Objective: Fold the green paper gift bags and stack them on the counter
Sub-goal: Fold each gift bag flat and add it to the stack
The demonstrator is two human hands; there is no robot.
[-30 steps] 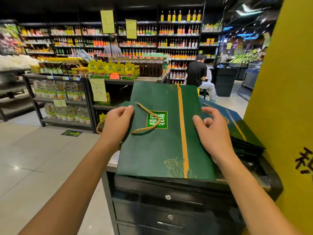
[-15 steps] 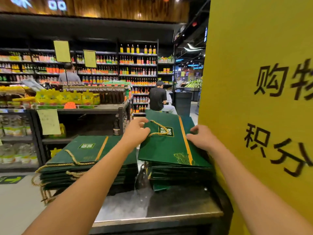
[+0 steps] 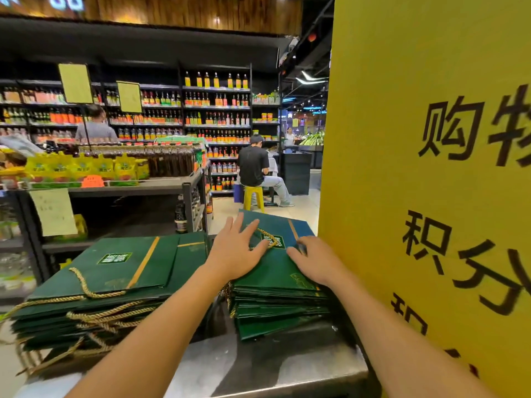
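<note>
**Asker:** So, where are the green bags?

**Describer:** Two stacks of flat, folded green paper gift bags lie on a metal surface [image 3: 287,366], seen from the head of the person working. The right stack [image 3: 275,305] is pushed close to a tall yellow sign [image 3: 416,139] with black Chinese characters. The left stack [image 3: 94,305] is wider and messier, with gold rope handles [image 3: 86,285] trailing over its near edge.

**Asker:** And the hands?

**Describer:** Both rest on the top bag [image 3: 275,262] of the right stack. The left hand [image 3: 235,254] lies flat, palm down, fingers spread across the bag's left side, touching its gold rope handle. The right hand [image 3: 316,262] presses palm down on the bag's right side, fingers slightly bent toward the small label in the middle. Neither hand is closed around anything; both are open and pressing.

**Asker:** What does the top bag look like?

**Describer:** Dark green, with a gold stripe running along its length and a small green and white label [image 3: 274,242] near the handle.

**Asker:** What lies beyond?

**Describer:** A shop aisle. Shelves of bottles [image 3: 215,116] fill the back wall, and a person in black sits on a yellow stool [image 3: 254,195].
</note>
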